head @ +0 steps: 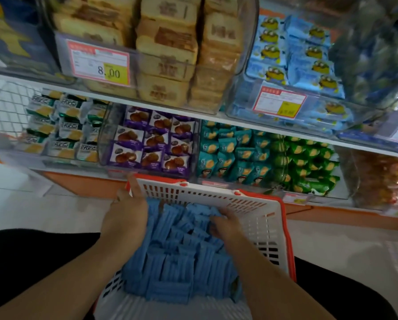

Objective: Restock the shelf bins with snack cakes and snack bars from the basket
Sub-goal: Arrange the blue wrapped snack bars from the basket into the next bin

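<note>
- Shop aisle, pale tiled floor (20, 211), two white shelf boards fitted with clear plastic bins.
- Upper shelf (216, 116): clear bin of tan square cakes (168, 54) with a pink price label (100, 63) reading 8.00; just beside it on the right, clear bin of blue cartoon-print packs (295, 56) with its own pink label.
- Lower shelf, left to right: green-and-white packs (62, 125), purple-wrapped cakes (152, 142), teal packs (235, 153), green packs (308, 162), orange snacks in clear bags (378, 179).
- White basket (262, 218) with red rim, held low in front of the lower shelf, its far edge near the purple-cake bin.
- Blue snack bar wrappers (177, 250) piled inside the basket, filling the left and middle part; right part of the basket shows bare white slotted wall.
- Left hand (126, 213): resting at the far left corner of the basket, index finger extended along the red rim, remaining fingers lowered onto the edge of the blue pile; no clear grasp visible.
- Right hand (225, 224): palm down on the blue pile near the basket middle, fingers curled into the wrappers and gripping them.
- Both hands well apart, one at each side of the pile.
- Dark clothing visible at the lower left and lower right corners.
</note>
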Tool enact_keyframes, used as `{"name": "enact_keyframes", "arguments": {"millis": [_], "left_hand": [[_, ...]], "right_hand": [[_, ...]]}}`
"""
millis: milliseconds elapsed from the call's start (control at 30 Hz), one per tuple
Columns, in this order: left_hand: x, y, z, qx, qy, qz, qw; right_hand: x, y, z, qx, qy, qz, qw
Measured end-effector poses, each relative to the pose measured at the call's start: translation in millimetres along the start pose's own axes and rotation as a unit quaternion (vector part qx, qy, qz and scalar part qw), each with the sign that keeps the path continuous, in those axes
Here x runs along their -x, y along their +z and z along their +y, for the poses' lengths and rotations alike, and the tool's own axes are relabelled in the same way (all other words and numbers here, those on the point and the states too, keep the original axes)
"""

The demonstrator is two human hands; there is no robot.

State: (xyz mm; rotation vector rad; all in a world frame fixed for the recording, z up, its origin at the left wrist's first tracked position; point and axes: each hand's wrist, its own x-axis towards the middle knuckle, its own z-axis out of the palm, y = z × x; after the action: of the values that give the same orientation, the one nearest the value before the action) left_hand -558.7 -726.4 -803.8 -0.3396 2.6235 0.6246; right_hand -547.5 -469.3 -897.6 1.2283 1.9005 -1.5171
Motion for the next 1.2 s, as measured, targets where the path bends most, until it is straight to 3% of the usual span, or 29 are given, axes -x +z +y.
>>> {"name": "enact_keyframes", "arguments": {"millis": [67,100,167,300,467,533,600,667,733,800,833,933,1000,1100,1200], "left_hand": [[-6,-2,0,0.069,-0.030,0.014,0.997],[-7,-6,-2,0.039,-0.025,0.052,0.998],[-3,1,0,-0.009,-0.014,0.056,0.998],[7,-1,2,-0.051,-0.012,-0.012,0.999],[19,-22,16,-0.004,-0.049,-0.067,0.997],[28,-30,21,-0.029,-0.041,-0.034,0.998],[37,-37,27,-0.060,0.029,0.041,0.997],[54,-49,42,0.009,0.113,0.078,0.990],[87,-70,69,0.215,0.135,-0.025,0.967],[121,-85,93,0.453,0.105,-0.186,0.865],[133,-90,100,0.510,0.108,-0.214,0.826],[162,-97,113,0.594,0.127,-0.194,0.770],[175,-101,119,0.609,0.128,-0.176,0.763],[182,-105,120,0.595,0.128,-0.141,0.781],[177,-120,118,0.533,0.153,-0.113,0.825]], "right_hand": [[4,-6,2,0.001,-0.004,0.004,1.000],[4,-10,4,-0.003,-0.005,0.010,1.000],[13,-19,5,0.003,-0.015,0.025,1.000],[45,-44,-1,0.045,-0.091,0.028,0.994],[120,-76,-34,0.048,-0.207,0.000,0.977],[157,-91,-47,0.041,-0.262,-0.020,0.964],[193,-105,-59,0.026,-0.318,-0.036,0.947],[226,-114,-69,0.043,-0.380,-0.039,0.923],[249,-120,-74,0.056,-0.425,-0.047,0.902],[265,-125,-78,0.062,-0.448,-0.053,0.890],[271,-127,-80,0.063,-0.460,-0.053,0.884],[292,-128,-83,0.061,-0.498,-0.034,0.865],[304,-125,-83,0.108,-0.524,0.000,0.845],[318,-127,-83,0.186,-0.545,0.002,0.818],[328,-138,-91,0.262,-0.605,0.046,0.751]]}}
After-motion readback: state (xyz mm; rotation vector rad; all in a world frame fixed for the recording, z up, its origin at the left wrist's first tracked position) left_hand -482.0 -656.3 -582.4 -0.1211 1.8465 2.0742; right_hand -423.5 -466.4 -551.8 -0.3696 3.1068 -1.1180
